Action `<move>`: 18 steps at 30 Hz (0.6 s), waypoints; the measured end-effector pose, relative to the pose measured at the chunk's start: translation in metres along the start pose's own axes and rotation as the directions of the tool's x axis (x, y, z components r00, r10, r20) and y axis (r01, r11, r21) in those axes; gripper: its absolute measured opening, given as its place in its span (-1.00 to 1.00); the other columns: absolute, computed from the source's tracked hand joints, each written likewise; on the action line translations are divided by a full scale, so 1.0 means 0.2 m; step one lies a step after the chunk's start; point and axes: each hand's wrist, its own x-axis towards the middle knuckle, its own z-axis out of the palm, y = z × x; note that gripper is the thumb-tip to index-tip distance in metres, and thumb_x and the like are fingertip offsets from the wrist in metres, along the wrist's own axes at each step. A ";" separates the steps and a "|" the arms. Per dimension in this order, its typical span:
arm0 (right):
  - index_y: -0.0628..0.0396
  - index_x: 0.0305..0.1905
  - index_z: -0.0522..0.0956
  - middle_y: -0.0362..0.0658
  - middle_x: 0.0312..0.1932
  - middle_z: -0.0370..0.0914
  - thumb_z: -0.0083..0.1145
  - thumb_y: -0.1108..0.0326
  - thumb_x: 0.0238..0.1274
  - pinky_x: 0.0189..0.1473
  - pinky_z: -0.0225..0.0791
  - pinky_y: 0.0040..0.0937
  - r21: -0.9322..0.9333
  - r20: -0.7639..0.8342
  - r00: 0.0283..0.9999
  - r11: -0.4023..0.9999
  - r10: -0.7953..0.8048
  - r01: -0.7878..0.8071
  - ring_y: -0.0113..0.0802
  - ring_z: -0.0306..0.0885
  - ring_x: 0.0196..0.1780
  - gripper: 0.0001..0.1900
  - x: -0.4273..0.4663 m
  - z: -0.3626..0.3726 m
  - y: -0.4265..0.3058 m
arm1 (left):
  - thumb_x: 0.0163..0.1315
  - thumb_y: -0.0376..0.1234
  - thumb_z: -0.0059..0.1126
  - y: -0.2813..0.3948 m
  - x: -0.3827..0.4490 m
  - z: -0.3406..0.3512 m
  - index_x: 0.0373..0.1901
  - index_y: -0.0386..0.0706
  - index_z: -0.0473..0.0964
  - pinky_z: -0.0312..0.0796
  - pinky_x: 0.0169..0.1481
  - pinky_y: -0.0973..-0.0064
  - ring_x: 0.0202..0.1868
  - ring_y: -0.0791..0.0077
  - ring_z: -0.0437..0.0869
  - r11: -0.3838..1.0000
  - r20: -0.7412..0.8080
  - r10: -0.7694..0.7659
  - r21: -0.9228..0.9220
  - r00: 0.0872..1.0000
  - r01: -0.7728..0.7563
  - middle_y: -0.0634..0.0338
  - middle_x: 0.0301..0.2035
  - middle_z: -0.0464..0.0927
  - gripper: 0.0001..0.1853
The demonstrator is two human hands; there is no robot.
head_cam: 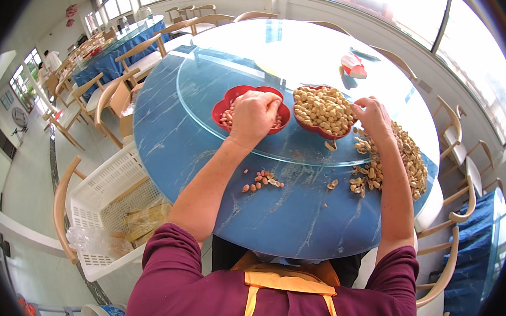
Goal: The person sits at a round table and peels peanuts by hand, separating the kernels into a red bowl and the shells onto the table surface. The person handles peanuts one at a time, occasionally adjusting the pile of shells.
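My left hand (252,116) is over a red scalloped bowl (219,105) of shelled pink peanut kernels (226,117). Its fingers curl down inside the rim, and the palm side is hidden. To the right, a second red bowl (321,132) is heaped with unshelled peanuts (324,110). My right hand (373,118) hovers by that bowl's right edge, thumb and fingertips close together; whether something is between them is unclear. Under and beside the right forearm spreads a large pile of peanut shells (409,161). Several loose kernels (258,179) lie nearer me, beside a few shell pieces (274,182).
Both bowls stand on a glass turntable (198,113) on a round blue marbled table (283,225). A red-and-white packet (353,66) lies farther back. On the left a white plastic crate (108,210) holds bags and cardboard. Wooden chairs (142,52) surround the table.
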 end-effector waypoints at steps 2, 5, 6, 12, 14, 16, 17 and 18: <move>0.15 -0.15 0.66 -0.02 -0.12 0.55 0.17 0.18 0.17 0.03 0.39 -0.21 0.034 0.000 1.000 0.999 -0.014 0.014 -0.11 0.57 -0.07 -0.71 0.01 0.05 0.02 | 0.12 -0.36 0.20 0.05 0.00 0.00 -0.43 -0.21 0.64 0.45 -0.12 0.23 -0.30 0.15 0.66 1.000 0.000 0.003 0.001 1.000 -0.003 0.06 -0.46 0.65 -0.88; 0.18 -0.27 0.65 -0.04 -0.18 0.54 0.25 0.22 0.08 -0.08 0.41 -0.27 0.175 -0.045 0.998 0.984 -0.033 0.041 -0.20 0.56 -0.16 -0.76 0.00 0.11 0.08 | 0.13 -0.37 0.17 0.06 -0.02 0.03 -0.41 -0.21 0.64 0.45 -0.06 0.24 -0.25 0.16 0.65 1.000 0.011 -0.017 -0.017 1.000 0.017 0.05 -0.43 0.65 -0.88; 0.20 -0.29 0.64 -0.06 -0.20 0.53 0.25 0.23 0.07 -0.12 0.40 -0.29 0.195 -0.052 0.998 0.980 -0.029 0.038 -0.23 0.55 -0.22 -0.76 0.00 0.12 0.08 | 0.12 -0.38 0.17 0.06 -0.03 0.03 -0.41 -0.20 0.64 0.45 -0.06 0.25 -0.24 0.16 0.64 1.000 -0.005 -0.009 -0.021 1.000 0.009 0.06 -0.42 0.65 -0.89; 0.23 -0.26 0.61 -0.10 -0.21 0.52 0.24 0.23 0.07 -0.21 0.38 -0.33 0.272 -0.063 0.997 0.961 -0.036 0.052 -0.32 0.46 -0.37 -0.73 0.03 0.20 0.13 | 0.11 -0.39 0.15 0.08 -0.05 0.04 -0.44 -0.20 0.62 0.44 -0.05 0.25 -0.22 0.16 0.63 0.999 0.034 -0.005 -0.045 0.999 0.006 0.08 -0.42 0.64 -0.90; 0.24 -0.25 0.61 -0.11 -0.20 0.51 0.24 0.25 0.06 -0.22 0.38 -0.37 0.343 -0.014 1.000 0.939 0.025 -0.019 -0.35 0.45 -0.36 -0.74 0.04 0.22 0.14 | 0.13 -0.38 0.16 0.09 -0.06 0.05 -0.45 -0.20 0.61 0.44 -0.06 0.26 -0.22 0.17 0.62 0.998 0.050 0.004 -0.060 0.999 -0.001 0.08 -0.43 0.63 -0.90; 0.23 -0.22 0.59 -0.12 -0.21 0.51 0.25 0.28 0.06 -0.22 0.38 -0.41 0.347 0.031 0.998 0.936 0.057 -0.065 -0.37 0.46 -0.34 -0.75 0.05 0.22 0.15 | 0.14 -0.38 0.16 0.09 -0.06 0.05 -0.44 -0.21 0.61 0.44 -0.05 0.26 -0.22 0.17 0.62 0.997 0.040 0.013 -0.072 0.999 -0.010 0.08 -0.43 0.63 -0.89; 0.23 -0.21 0.59 -0.12 -0.22 0.51 0.25 0.30 0.06 -0.22 0.38 -0.43 0.348 0.054 0.996 0.933 0.074 -0.088 -0.38 0.47 -0.33 -0.75 0.05 0.22 0.15 | 0.15 -0.37 0.16 0.10 -0.06 0.05 -0.44 -0.21 0.61 0.44 -0.05 0.26 -0.21 0.17 0.62 0.997 0.035 0.017 -0.078 0.999 -0.015 0.08 -0.43 0.63 -0.89; 0.22 -0.19 0.58 -0.14 -0.24 0.51 0.24 0.32 0.07 -0.24 0.38 -0.43 0.398 0.071 0.995 0.912 0.075 -0.097 -0.41 0.47 -0.32 -0.76 0.05 0.22 0.15 | 0.15 -0.37 0.16 0.10 -0.05 0.05 -0.44 -0.21 0.61 0.44 -0.05 0.27 -0.21 0.17 0.62 0.997 0.036 0.020 -0.080 0.999 -0.017 0.08 -0.43 0.63 -0.89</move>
